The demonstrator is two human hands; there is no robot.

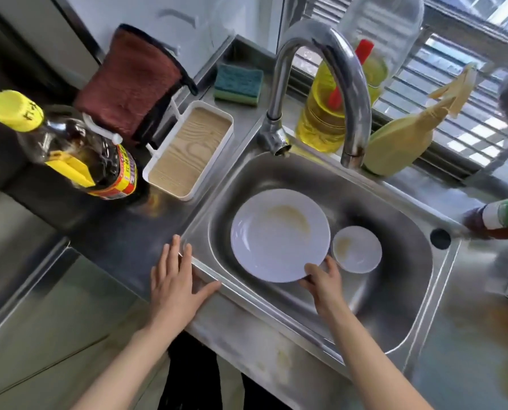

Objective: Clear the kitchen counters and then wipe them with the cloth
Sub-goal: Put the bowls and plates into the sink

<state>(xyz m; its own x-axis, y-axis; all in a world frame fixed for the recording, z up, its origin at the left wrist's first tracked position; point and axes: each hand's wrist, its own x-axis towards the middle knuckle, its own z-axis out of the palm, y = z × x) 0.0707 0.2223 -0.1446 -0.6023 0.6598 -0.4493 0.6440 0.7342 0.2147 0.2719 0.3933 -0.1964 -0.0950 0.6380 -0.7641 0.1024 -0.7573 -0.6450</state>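
1. While the left hand (177, 281) lies flat, fingers straight, on the desk (122, 232) at the sink (394, 202) edge, the right hand (323, 279) pinches the near rim of the white plate (279, 232) inside the sink.
2. A small bowl (356, 249) sits just right of the right hand's fingers, beside the plate.
3. The brown cloth (131, 81) hangs well beyond the left hand, apart from both hands.
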